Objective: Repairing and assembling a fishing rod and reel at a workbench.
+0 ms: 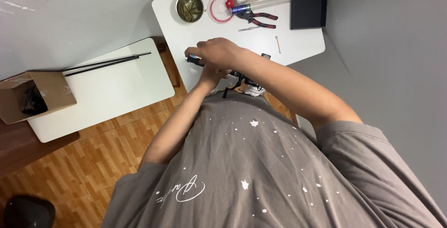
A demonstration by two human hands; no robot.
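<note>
White table (298, 46) against a grey wall, pliers (256, 18) at 12 o'clock. Right hand (216, 53) and left hand (212, 75) both grip a small black device (247, 81) at the table's near edge. Work looks mid-way; the device isn't set down.

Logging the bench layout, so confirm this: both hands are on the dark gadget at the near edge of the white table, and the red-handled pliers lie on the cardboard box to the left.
Wrong about the pliers. In the head view the red-handled pliers lie on the white table, beyond the hands, not on the cardboard box. The right hand and left hand are indeed on the dark gadget.
</note>
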